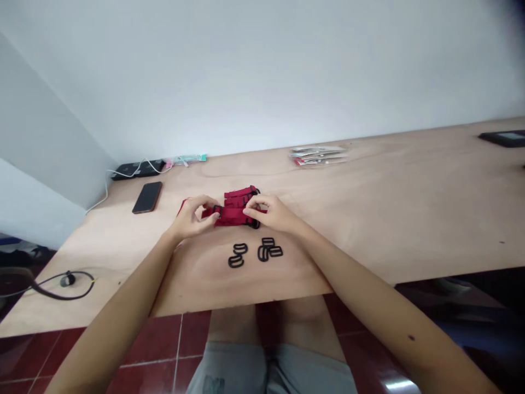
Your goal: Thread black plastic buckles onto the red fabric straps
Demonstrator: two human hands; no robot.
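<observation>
Red straps (pixel 238 208): a small pile of red webbing with black fittings, lying on the surface (pixel 389 208) a little back from its near edge and left of the middle; seen from the head view.
Left hand (pixel 192 216): rests at the left end of the pile, fingers curled in, thumb and forefinger pinched on a strap end with a black fitting.
Right hand (pixel 274 212): rests at the right end of the pile, fingers bent and closed on the red webbing; the two hands face each other with the pile between them.
Straps relative to hands: the pile spans the gap between both hands, touching each; part of it stands out behind the fingers toward the far edge.
Black rings (pixel 255 253): several loose black plastic slider rings in two small groups, just nearer the near edge than the pile, between the two forearms, not touched by either hand.
Phone (pixel 147 197): dark, face down or screen off, left of the left hand, apart from it.
Power strip (pixel 137 169): black, at the far left corner against the wall, with a white cable running off it.
Packets (pixel 318 155): a flat stack by the far edge, right of the middle, well apart from the hands.
Black cable (pixel 68 284): looped near the left near edge.
Dark flat object (pixel 503 137): at the far right end.
</observation>
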